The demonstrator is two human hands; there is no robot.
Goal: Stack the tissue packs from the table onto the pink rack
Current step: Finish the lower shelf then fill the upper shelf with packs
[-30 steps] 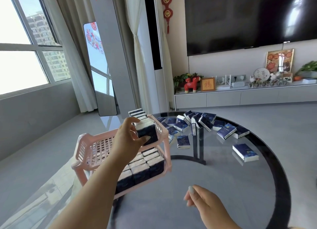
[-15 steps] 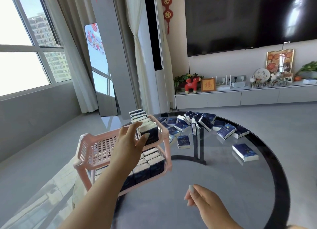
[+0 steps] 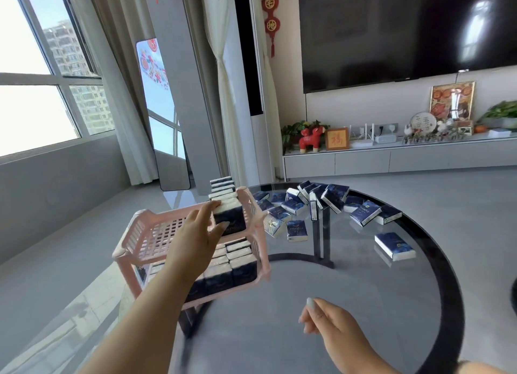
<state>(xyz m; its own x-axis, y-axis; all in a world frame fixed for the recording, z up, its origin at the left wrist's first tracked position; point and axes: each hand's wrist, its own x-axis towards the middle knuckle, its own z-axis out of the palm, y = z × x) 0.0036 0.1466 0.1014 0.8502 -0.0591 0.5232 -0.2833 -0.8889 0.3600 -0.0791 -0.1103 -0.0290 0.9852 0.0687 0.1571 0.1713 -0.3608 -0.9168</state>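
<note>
The pink two-shelf rack [image 3: 145,233] stands at the left edge of the round glass table [image 3: 363,303]. A dark blue tissue pack [image 3: 233,219] stands at the right end of its upper shelf. My left hand [image 3: 195,236] touches that pack, fingertips on its top and thumb stretched in front of it. Several packs [image 3: 237,264] fill the lower shelf in rows. More loose packs [image 3: 321,197] lie scattered across the far side of the table, and one pack [image 3: 394,246] lies apart on the right. My right hand [image 3: 327,326] hovers low over the table, loosely curled and holding nothing.
A stack of packs [image 3: 222,187] rises just behind the rack. The table's dark rim [image 3: 447,289] curves round on the right. Grey floor surrounds the table; a low TV cabinet [image 3: 391,158] and a leaning mirror [image 3: 167,121] stand further back.
My left hand set the pack down at the right end of the upper shelf and its grip loosened to a light touch. The right hand barely moved.
</note>
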